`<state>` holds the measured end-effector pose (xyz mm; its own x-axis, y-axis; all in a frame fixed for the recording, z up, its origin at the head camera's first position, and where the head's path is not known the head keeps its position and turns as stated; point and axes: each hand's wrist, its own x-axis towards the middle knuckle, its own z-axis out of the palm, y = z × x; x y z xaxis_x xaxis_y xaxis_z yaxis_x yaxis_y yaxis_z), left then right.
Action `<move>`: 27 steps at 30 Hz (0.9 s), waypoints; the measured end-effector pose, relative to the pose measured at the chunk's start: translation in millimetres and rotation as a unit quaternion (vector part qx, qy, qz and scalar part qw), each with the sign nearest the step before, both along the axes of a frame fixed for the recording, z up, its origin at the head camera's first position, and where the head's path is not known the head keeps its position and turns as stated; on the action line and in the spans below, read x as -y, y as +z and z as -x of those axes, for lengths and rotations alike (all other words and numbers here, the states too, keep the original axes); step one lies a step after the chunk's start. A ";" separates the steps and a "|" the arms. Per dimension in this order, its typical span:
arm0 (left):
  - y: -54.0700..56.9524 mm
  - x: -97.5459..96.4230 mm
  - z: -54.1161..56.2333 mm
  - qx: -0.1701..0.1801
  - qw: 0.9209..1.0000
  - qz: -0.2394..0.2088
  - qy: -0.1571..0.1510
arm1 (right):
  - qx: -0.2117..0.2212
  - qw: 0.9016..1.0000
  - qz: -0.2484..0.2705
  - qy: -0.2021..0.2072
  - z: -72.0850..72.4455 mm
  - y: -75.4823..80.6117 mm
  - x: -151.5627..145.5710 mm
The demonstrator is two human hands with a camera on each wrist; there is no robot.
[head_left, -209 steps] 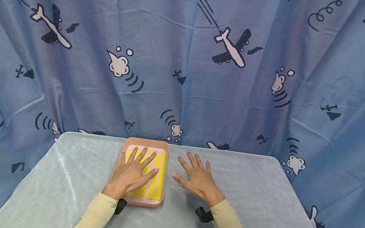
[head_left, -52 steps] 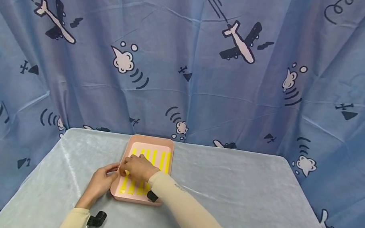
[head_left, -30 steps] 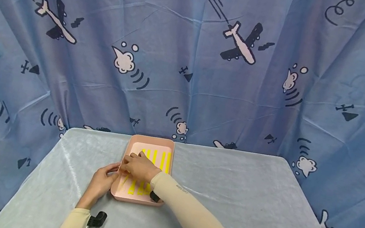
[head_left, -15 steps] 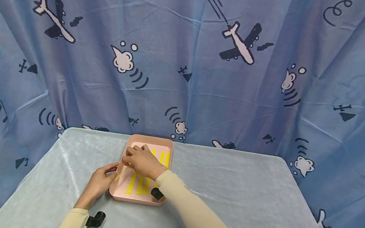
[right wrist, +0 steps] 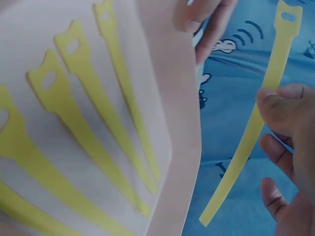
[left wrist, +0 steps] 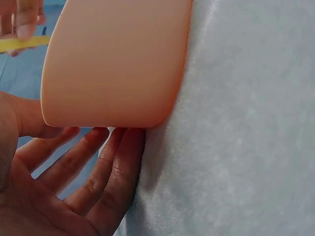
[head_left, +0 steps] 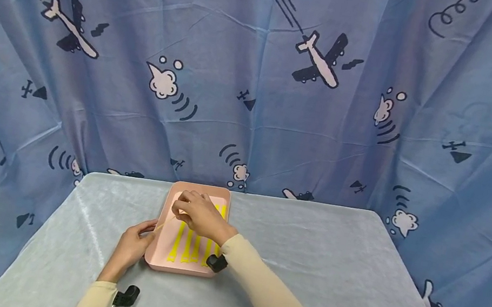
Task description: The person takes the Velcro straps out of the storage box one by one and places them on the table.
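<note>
From the head view, a person's right hand (head_left: 200,216) hangs over a pink tray (head_left: 181,269), its strap showing only as a faint, thin line toward the left rim. The right wrist view shows it plainly: a yellow strap (right wrist: 253,123), pinched between thumb and forefinger, raised off the tray floor, its slotted head upward and its other fingers bent, apart from it. That view also shows the five straps (right wrist: 110,125) lying in the tray, roughly side by side. The left wrist view alone shows the fingers of the left hand (head_left: 132,246) extended and slightly fanned, thumb apart, touching the tray's outer side. The tray is smooth and matt, a rounded rectangle with raised walls; the straps are flat, narrow and tapering. Beneath lies a soft grey tablecloth (head_left: 304,273); behind hangs a creased blue curtain (head_left: 194,56) printed with aeroplanes.
</note>
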<state>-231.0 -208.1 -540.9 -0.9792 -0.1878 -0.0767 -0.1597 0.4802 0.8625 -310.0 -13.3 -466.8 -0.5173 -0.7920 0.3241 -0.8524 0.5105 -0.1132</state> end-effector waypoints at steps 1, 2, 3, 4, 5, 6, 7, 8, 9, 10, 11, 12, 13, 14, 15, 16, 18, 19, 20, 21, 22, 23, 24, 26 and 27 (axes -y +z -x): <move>-0.7 -0.2 0.1 0.000 1.000 0.001 -0.001 | 0.003 1.000 0.009 0.000 -1.0 0.1 -2.0; -0.9 0.2 0.4 -0.001 1.000 0.002 -0.001 | 0.005 1.000 0.019 0.000 -1.5 0.2 -3.2; -1.2 0.6 0.8 -0.001 1.000 0.002 -0.001 | 0.009 1.000 0.026 -0.001 -2.3 0.2 -4.5; -1.5 0.9 1.1 -0.002 1.000 0.001 -0.001 | 0.013 0.999 0.033 -0.001 -3.0 0.0 -5.6; -1.9 1.1 1.3 -0.003 1.000 0.002 -0.001 | 0.020 0.999 0.038 -0.003 -3.9 -0.1 -6.6; -2.5 1.3 1.7 -0.003 1.000 0.001 -0.002 | 0.027 0.999 0.046 -0.006 -5.1 -0.2 -7.7; -3.0 1.4 1.8 -0.004 1.000 0.000 -0.002 | 0.032 0.998 0.056 -0.007 -6.4 -0.2 -8.8; -3.3 1.3 1.7 -0.005 1.000 -0.001 -0.002 | 0.038 0.997 0.068 -0.008 -7.6 -0.3 -9.7; -3.7 1.3 1.6 -0.006 1.000 -0.001 -0.003 | 0.046 0.995 0.083 -0.007 -8.9 -0.6 -10.3; -3.8 1.3 1.3 -0.006 1.000 -0.001 -0.003 | 0.055 0.993 0.102 -0.006 -9.9 -1.1 -10.7; -3.8 1.2 0.9 -0.006 1.000 0.001 -0.004 | 0.070 0.990 0.123 -0.005 -11.3 -1.4 -11.1; -3.8 1.2 0.6 -0.004 1.000 0.000 -0.004 | 0.085 0.985 0.147 -0.004 -12.7 -1.8 -11.5; -3.6 1.4 -0.1 -0.002 1.000 0.000 -0.005 | 0.103 0.980 0.168 -0.004 -14.0 -2.2 -11.6; -3.3 1.5 -0.7 0.001 1.000 0.000 -0.006 | 0.123 0.974 0.188 -0.005 -15.5 -2.5 -11.7; -3.1 1.8 -1.2 0.003 1.000 -0.002 -0.006 | 0.144 0.968 0.205 -0.007 -17.1 -2.6 -11.8; -2.6 1.9 -1.7 0.005 1.000 -0.003 -0.006 | 0.161 0.963 0.218 -0.012 -18.6 -2.8 -11.8; -2.1 2.2 -2.2 0.006 1.000 -0.004 -0.005 | 0.193 0.952 0.238 -0.021 -21.2 -2.3 -12.0; -1.9 2.2 -2.3 0.006 1.000 -0.004 -0.006 | 0.207 0.947 0.246 -0.026 -22.5 -1.8 -12.2; -1.6 2.1 -2.5 0.005 1.000 -0.005 -0.007 | 0.219 0.941 0.257 -0.029 -23.7 -1.2 -12.5; -1.3 1.9 -2.7 0.005 1.000 -0.005 -0.008 | 0.230 0.935 0.268 -0.032 -24.5 -0.7 -12.6; -1.1 1.6 -2.8 0.004 1.000 -0.005 -0.009 | 0.239 0.930 0.279 -0.036 -25.2 -0.2 -12.9; -0.9 1.3 -3.0 0.004 1.000 -0.005 -0.011 | 0.247 0.923 0.291 -0.037 -26.0 0.5 -13.5; -0.6 0.9 -3.2 0.003 1.000 -0.006 -0.012 | 0.254 0.917 0.305 -0.037 -26.6 1.0 -14.2; -0.3 0.3 -3.5 0.003 1.000 -0.007 -0.014 | 0.264 0.906 0.327 -0.039 -27.3 1.1 -15.8; -0.3 0.0 -3.5 0.003 1.000 -0.008 -0.014 | 0.269 0.901 0.337 -0.039 -27.3 1.0 -16.8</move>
<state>-227.6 -208.1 -541.2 -0.9837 -0.1585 -0.0848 -0.1507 0.4702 0.8696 -282.7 3.5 -465.8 -0.7892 -0.4625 0.4041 -0.5462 0.2276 -0.8062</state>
